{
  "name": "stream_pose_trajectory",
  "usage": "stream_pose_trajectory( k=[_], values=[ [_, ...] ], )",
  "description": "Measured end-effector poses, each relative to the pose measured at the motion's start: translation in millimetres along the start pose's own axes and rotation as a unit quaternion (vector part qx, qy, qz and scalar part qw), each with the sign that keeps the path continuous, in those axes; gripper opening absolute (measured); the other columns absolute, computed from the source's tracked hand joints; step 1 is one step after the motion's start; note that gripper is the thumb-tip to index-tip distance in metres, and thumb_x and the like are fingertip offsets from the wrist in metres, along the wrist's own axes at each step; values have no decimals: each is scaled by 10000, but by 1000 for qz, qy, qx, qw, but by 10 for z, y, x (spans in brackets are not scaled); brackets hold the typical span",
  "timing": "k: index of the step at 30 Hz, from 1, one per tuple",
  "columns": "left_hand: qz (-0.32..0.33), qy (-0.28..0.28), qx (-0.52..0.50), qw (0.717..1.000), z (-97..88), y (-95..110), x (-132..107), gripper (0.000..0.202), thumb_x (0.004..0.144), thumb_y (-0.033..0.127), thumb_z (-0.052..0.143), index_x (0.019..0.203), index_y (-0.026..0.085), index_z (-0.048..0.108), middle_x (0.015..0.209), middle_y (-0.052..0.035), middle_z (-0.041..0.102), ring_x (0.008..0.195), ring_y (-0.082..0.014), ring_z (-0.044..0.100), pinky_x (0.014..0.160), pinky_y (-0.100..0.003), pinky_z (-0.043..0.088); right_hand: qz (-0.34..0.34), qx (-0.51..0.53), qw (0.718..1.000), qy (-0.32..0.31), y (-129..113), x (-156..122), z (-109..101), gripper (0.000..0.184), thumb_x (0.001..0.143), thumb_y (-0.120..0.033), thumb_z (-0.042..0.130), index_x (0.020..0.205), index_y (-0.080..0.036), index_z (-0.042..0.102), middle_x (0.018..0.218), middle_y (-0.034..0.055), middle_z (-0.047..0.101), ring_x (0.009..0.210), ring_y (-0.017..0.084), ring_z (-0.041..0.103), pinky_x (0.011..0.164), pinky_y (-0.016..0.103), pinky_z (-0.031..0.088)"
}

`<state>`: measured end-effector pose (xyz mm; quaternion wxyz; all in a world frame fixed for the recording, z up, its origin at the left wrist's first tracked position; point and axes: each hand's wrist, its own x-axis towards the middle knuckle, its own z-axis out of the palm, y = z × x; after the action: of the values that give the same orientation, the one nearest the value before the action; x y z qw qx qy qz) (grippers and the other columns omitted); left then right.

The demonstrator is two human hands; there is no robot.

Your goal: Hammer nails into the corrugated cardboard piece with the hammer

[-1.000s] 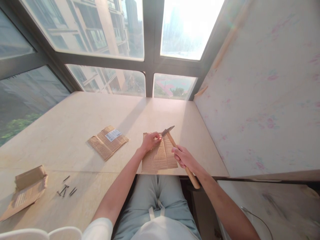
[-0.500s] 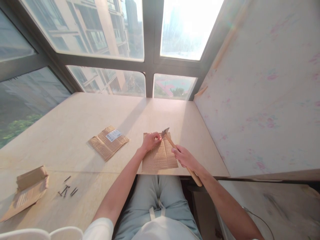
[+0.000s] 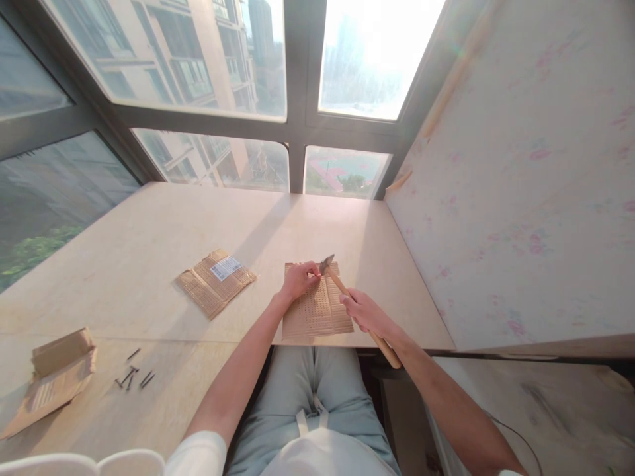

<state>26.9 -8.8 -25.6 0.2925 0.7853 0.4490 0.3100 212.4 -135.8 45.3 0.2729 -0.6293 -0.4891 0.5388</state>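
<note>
My right hand [image 3: 366, 309] is wrapped around the wooden handle of a hammer [image 3: 339, 283]. The hammer's dark metal head is close by the fingertips of my left hand [image 3: 299, 279]. Thumb and forefinger of that left hand are pinched together; whatever is between them is too small to make out. Beneath both lies a sheet of corrugated cardboard [image 3: 317, 314] with rows of small punched marks, flat at the table's near edge. My left hand rests on its upper left part.
A second cardboard piece [image 3: 214, 285] with a white label lies to the left on the pale tabletop [image 3: 208, 218]. Farther left are several dark nails [image 3: 129, 378] and a folded cardboard piece [image 3: 62, 377]. Windows stand behind the table, and a floral-patterned wall panel [image 3: 526, 218] rises at right.
The hammer head has shifted very slightly at the fingertips of my left hand. Both hands keep almost the same place and grip.
</note>
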Motion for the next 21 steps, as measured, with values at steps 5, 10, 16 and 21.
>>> stream_pose_trajectory(
  k=[5, 10, 16, 21],
  values=[
    [6, -4, -10, 1000, 12, -27, 11, 105, 787, 298, 654, 716, 225, 632, 769, 33, 731, 686, -152, 646, 817, -323, 472, 1, 8, 1000, 9, 7, 19, -1, 212, 894, -380, 484, 762, -232, 409, 563, -93, 372, 349, 42, 295, 265, 150, 227],
    [5, -1, -10, 1000, -4, -8, 3, 100, 786, 292, 656, 717, 221, 635, 755, 23, 725, 689, -159, 648, 792, -312, 475, 3, -1, 1000, 3, 23, 34, -31, 221, 865, -385, 527, 753, -225, 424, 563, -91, 390, 348, 39, 311, 267, 149, 239],
    [8, 7, 3, 1000, -14, 31, -13, 107, 791, 278, 662, 712, 214, 628, 687, 30, 696, 649, -146, 622, 818, -321, 465, 1, 62, 998, -4, -2, -58, -20, 250, 877, -452, 492, 793, -230, 413, 571, -106, 352, 353, 31, 256, 275, 136, 215],
    [9, -16, -59, 998, -101, 56, -28, 118, 807, 290, 637, 737, 197, 615, 772, -8, 725, 692, -153, 632, 678, -271, 471, 9, 72, 997, -3, -30, -134, -18, 274, 857, -478, 514, 790, -230, 417, 571, -107, 370, 348, 28, 247, 268, 135, 202]
  ],
)
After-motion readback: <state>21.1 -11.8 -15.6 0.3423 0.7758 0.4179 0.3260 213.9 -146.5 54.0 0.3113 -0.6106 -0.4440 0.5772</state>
